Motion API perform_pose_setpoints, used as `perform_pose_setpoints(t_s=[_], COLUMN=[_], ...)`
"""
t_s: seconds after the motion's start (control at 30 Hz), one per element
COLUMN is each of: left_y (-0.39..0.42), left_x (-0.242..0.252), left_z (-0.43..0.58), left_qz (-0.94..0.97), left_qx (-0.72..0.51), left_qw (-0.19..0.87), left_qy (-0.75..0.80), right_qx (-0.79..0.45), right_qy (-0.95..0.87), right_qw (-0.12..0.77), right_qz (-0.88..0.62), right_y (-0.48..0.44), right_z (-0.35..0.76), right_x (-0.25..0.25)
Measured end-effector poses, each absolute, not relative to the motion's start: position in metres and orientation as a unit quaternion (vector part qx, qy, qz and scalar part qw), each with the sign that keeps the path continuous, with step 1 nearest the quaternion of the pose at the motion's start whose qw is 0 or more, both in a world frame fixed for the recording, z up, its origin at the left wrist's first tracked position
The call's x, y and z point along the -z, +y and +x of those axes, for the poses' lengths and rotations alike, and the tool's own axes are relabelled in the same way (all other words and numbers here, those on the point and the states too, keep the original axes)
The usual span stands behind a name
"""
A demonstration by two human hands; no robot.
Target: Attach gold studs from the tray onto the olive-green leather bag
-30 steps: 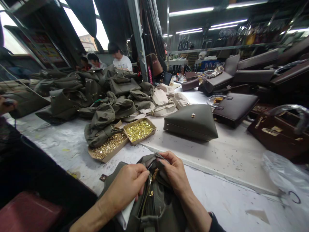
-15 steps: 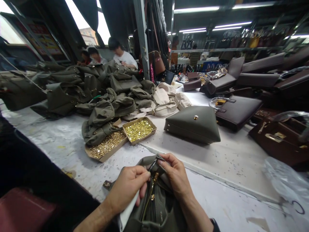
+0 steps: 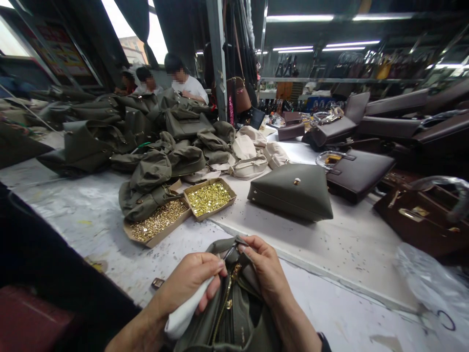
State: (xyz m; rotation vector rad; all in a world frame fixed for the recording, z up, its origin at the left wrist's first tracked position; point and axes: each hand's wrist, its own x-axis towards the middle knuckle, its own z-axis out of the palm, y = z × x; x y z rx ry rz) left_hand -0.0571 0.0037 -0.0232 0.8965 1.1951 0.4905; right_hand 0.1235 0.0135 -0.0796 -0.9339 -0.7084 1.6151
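Across the whitish desk (image 3: 330, 313) we see a heap of olive-green bags (image 3: 84, 146) lying at the far left; nearer to us, in the middle of the desk's front part, sits the held olive handbag (image 3: 244, 318), its opening turned up towards us; its long axis runs away from us, the far end leaning a little to the right; beyond it, to the right, a stiff olive handbag (image 3: 291, 195) lies on its side; beyond it, to the left, we find a left cardboard box (image 3: 169, 232) and a right cardboard box (image 3: 216, 210), side by side, both filled with small gold-coloured hardware; our right hand (image 3: 266, 264) has kept its place, fingers pinching the far rim of the held olive handbag; our left hand (image 3: 200, 278) has its fingers closed on a white cloth (image 3: 188, 310); half a second ago less of that cloth showed, and its loose lower end has since swung out leftwards; between our hands, the gold-toothed zipper (image 3: 223, 303) follows the bag's long axis; its gold zipper pull (image 3: 229, 304) hangs beside the teeth.
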Motion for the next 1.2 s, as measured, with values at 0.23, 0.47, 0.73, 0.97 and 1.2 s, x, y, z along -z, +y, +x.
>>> perform_pose_setpoints(t_s=[0.23,0.47,0.73,0.97,1.2], left_y=[0.008,0.002,0.011,0.032,0.038], left_x=[0.024,0.019,0.006,0.006,0.02], left_z=[-0.057,-0.068,-0.111,-0.138,-0.132], left_qz=[0.415,0.467,0.479,0.667,0.746], left_qx=[-0.207,-0.157,-0.296,-0.264,-0.232], left_qw=[0.706,0.705,0.631,0.205,0.117], left_qy=[0.536,0.51,0.534,0.666,0.613], right_qx=[-0.696,-0.656,-0.591,-0.583,-0.551], right_qy=[-0.25,-0.286,-0.386,-0.44,-0.457], right_qw=[0.553,0.564,0.567,0.53,0.547], right_qz=[-0.384,-0.412,-0.426,-0.432,-0.434], right_y=[0.016,0.012,0.006,0.004,0.001], right_z=[0.121,0.115,0.117,0.111,0.11], right_x=[0.079,0.077,0.066,0.062,0.066])
